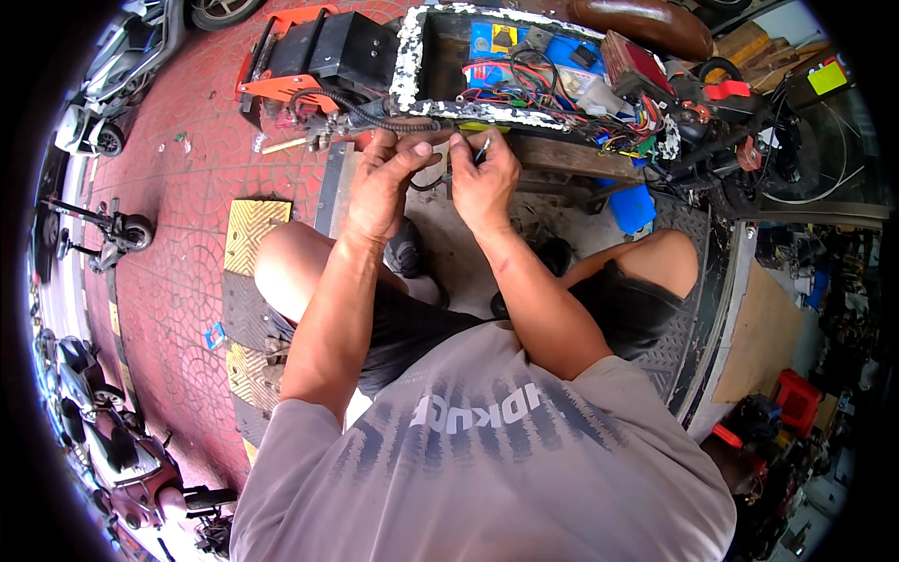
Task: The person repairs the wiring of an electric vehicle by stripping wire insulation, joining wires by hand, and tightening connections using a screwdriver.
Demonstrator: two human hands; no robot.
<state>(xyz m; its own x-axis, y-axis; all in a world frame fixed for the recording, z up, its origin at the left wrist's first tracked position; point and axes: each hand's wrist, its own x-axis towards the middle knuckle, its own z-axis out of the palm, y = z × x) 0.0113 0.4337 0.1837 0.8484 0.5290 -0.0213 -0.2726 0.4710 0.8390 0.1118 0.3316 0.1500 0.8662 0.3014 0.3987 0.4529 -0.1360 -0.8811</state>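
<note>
Between the left hand (380, 187) and right hand (485, 178) hangs a loop of black cable (429, 185), probably held there for fine fingertip control. The right pinches a slim dark piece (483, 150); the left is half curled, and whether it grips anything I cannot tell. Just beyond both, an open frame (408, 70) leaves tangled wires (543, 82) exposed, probably for easy reach.

two hands (382, 192) (487, 183), two knees (286, 260) (676, 262), one frame (408, 67) show.
</note>
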